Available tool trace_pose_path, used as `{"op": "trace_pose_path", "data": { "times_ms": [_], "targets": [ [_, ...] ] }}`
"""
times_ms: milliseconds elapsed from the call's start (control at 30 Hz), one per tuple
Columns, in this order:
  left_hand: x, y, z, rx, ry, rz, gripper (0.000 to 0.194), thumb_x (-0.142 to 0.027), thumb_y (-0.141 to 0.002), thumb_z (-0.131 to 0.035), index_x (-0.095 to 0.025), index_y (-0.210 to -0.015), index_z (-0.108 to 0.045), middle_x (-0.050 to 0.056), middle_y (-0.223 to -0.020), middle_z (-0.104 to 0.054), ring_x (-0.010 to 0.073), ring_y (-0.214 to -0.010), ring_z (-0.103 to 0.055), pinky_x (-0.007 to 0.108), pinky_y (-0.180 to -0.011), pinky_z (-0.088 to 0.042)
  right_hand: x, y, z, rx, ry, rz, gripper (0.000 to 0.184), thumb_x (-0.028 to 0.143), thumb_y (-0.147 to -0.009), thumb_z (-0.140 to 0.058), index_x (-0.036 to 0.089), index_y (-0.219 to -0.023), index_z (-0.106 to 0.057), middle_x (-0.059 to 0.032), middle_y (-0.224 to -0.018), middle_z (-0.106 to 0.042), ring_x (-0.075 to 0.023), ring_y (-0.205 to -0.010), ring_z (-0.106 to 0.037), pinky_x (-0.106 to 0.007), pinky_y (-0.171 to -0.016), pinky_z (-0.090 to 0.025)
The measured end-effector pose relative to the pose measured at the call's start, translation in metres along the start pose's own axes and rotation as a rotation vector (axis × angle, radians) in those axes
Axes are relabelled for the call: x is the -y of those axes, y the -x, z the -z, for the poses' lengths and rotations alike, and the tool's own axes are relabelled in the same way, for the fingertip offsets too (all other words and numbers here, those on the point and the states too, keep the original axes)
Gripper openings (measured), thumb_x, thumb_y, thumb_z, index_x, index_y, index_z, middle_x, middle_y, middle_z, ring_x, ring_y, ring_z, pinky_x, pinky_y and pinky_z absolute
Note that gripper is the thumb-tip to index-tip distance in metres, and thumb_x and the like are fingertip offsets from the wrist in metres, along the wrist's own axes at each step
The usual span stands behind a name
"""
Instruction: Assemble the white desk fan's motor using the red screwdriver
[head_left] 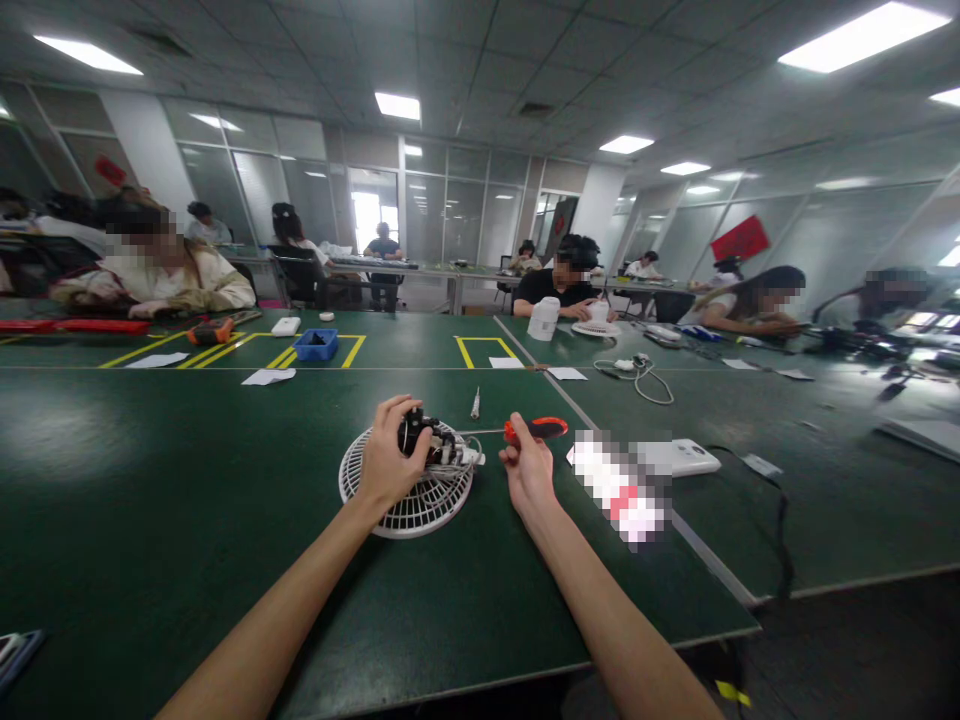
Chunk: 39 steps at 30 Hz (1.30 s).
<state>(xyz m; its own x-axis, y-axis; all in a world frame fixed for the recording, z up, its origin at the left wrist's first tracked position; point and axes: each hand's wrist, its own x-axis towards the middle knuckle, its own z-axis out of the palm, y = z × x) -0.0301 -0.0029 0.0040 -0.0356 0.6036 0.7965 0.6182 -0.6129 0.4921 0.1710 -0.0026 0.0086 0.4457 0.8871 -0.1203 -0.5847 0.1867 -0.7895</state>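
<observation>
My left hand is closed around a black motor on the back of a round white fan grille. The grille lies flat on the green table, with grey wiring beside the motor. Between the fingers of my right hand is a screwdriver with an orange and black handle. Its thin shaft points left, toward the motor; whether the tip touches a screw is too small to tell. A small white-and-metal piece lies on the table just beyond the grille.
A blue bin holding dark parts stands at the back left, near an orange-black tool. To the right are a white power bank-like box with a black cable and a coiled white cord. Several people sit around the tables.
</observation>
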Motion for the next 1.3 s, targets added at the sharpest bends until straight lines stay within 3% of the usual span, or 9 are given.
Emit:
{"op": "trace_pose_path", "data": {
  "times_ms": [233, 433, 567, 1100, 1300],
  "targets": [
    [0.0019, -0.0030, 0.0010, -0.013, 0.033, 0.010, 0.036, -0.028, -0.085, -0.069, -0.022, -0.120, -0.061, 0.010, -0.126, -0.060, 0.0278, -0.122, -0.060, 0.049, -0.105, -0.053, 0.0014, 0.0029, -0.0034, -0.004, -0.031, -0.054, 0.051, 0.040, -0.057, -0.097, 0.022, -0.063, -0.050, 0.0114, -0.047, -0.045, -0.0044, -0.040, -0.037, -0.019, -0.040, -0.038],
    [0.0037, -0.0028, 0.0000, -0.022, 0.128, 0.098, 0.061, -0.030, -0.081, -0.074, -0.024, -0.137, -0.051, 0.011, -0.130, -0.059, 0.0251, -0.109, -0.065, 0.047, -0.095, -0.058, 0.0000, 0.0052, -0.0042, -0.042, -0.017, -0.126, 0.044, 0.038, -0.060, -0.097, 0.020, -0.067, -0.058, 0.0074, -0.054, -0.056, -0.0059, -0.045, -0.047, -0.018, -0.042, -0.042],
    [0.0053, -0.0023, -0.0015, -0.032, 0.159, 0.116, 0.072, -0.031, -0.079, -0.075, -0.025, -0.144, -0.044, 0.011, -0.132, -0.059, 0.0256, -0.113, -0.064, 0.047, -0.096, -0.058, 0.0016, 0.0069, -0.0051, -0.054, -0.033, -0.141, 0.040, 0.036, -0.061, -0.096, 0.020, -0.068, -0.060, 0.0063, -0.056, -0.059, -0.0066, -0.047, -0.051, -0.019, -0.043, -0.045],
    [0.0053, -0.0016, -0.0003, -0.007, 0.131, 0.097, 0.060, -0.029, -0.081, -0.073, -0.024, -0.137, -0.050, 0.011, -0.128, -0.060, 0.0249, -0.110, -0.065, 0.051, -0.100, -0.055, 0.0082, 0.0065, -0.0081, -0.037, -0.054, -0.241, 0.033, 0.027, -0.072, -0.091, 0.020, -0.063, -0.059, 0.0055, -0.051, -0.056, -0.0075, -0.046, -0.049, -0.019, -0.045, -0.047],
    [0.0049, -0.0024, 0.0012, 0.005, 0.125, 0.081, 0.058, -0.028, -0.081, -0.073, -0.024, -0.135, -0.052, 0.010, -0.128, -0.059, 0.0248, -0.110, -0.065, 0.049, -0.098, -0.056, 0.0067, 0.0066, -0.0093, 0.001, -0.032, -0.260, 0.040, 0.036, -0.072, -0.090, 0.021, -0.060, -0.055, 0.0067, -0.048, -0.051, -0.0081, -0.046, -0.047, -0.021, -0.046, -0.045]
  ]
}}
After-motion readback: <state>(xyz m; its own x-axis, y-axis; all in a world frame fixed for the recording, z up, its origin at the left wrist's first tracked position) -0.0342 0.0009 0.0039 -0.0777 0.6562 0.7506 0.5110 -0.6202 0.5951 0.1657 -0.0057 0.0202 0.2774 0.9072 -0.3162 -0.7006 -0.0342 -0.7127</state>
